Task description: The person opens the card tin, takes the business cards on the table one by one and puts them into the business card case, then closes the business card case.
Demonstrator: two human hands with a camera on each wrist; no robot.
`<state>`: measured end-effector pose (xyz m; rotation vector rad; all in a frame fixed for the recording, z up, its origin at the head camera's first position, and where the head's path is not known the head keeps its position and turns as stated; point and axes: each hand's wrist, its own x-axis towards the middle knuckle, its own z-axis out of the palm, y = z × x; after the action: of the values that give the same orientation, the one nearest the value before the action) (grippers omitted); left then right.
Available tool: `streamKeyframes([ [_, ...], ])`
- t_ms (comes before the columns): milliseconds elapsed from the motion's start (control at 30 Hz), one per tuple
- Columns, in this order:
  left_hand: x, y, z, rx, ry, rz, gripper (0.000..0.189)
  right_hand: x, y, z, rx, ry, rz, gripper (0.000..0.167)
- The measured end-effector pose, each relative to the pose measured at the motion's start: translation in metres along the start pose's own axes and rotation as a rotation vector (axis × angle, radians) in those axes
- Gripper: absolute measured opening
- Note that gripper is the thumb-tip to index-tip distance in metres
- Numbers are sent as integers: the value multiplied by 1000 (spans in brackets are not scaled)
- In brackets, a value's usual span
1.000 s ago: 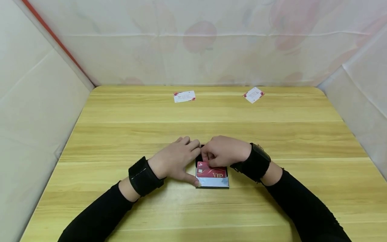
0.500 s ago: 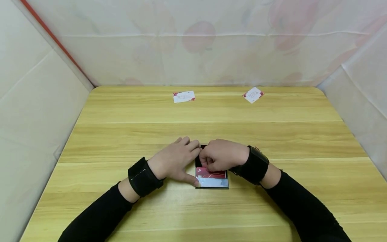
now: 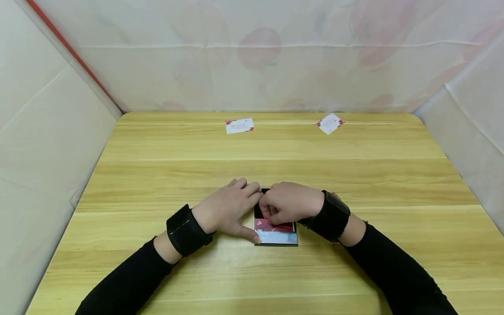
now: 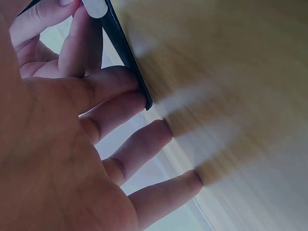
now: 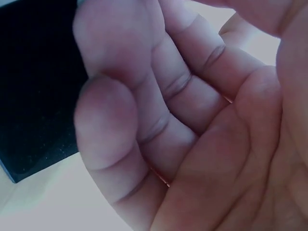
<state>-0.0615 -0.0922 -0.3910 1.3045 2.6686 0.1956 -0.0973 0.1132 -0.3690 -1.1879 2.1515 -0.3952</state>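
Observation:
A flat black card case point(image 3: 257, 212) lies on the table, with a pale bluish strip point(image 3: 277, 238) across its near end. A red card point(image 3: 263, 225) sits partly behind that strip. My left hand point(image 3: 231, 209) holds the case by its left side, thumb on the near corner and forefinger by the far corner. In the left wrist view, fingertips touch the case's dark edge point(image 4: 129, 55). My right hand point(image 3: 293, 202) is over the case, fingers curled, pinching the red card's upper edge. The right wrist view shows the curled fingers point(image 5: 108, 125) beside the black case; the card is hidden there.
Two white cards with red floral corners lie near the table's far edge, one left of centre point(image 3: 239, 126) and one tilted on the right point(image 3: 330, 123). Pale cloth walls point(image 3: 299, 65) enclose the wooden table point(image 3: 165, 175) at the back and sides.
The red card has slid toward the near end, deeper behind the pale strip, and the right hand has moved slightly nearer with it. The left hand has stayed in place.

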Motion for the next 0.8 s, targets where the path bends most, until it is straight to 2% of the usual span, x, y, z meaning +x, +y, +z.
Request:
streamKeyframes([
  [233,-1,0,-1,-10,10,5,94,0,0,-1,14,22,-27,19],
  [467,0,0,0,-1,0,2,94,0,-2,-1,-19,53,-58,19],
  [600,0,0,0,-6,0,0,95,0,-2,0,-31,50,-47,20],
  [800,0,0,-1,0,-5,-4,96,-1,0,-1,9,41,-37,16],
])
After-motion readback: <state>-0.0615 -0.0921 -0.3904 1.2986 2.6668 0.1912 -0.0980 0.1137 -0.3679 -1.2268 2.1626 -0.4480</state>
